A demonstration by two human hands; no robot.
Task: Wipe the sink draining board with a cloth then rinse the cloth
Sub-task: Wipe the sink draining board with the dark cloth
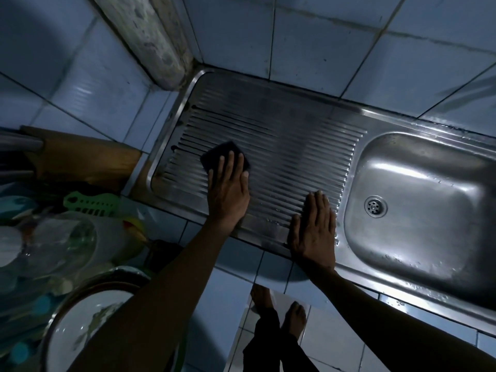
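Note:
The ribbed steel draining board (281, 146) fills the middle of the head view, with the sink basin (418, 210) to its right. A dark folded cloth (217, 154) lies flat on the left part of the board. My left hand (228, 189) presses down on the cloth with its fingers spread over it. My right hand (314, 226) rests flat and empty on the board's front right edge, next to the basin. The basin's drain (375, 206) is uncovered and no water runs.
Tiled walls rise behind and left of the board, with a stained pipe (158, 41) in the corner. Left of the sink stand a wooden board (86, 157), a green plastic utensil (91, 201), glasses and a steel bowl (88, 318). My bare feet (279, 310) show below the counter edge.

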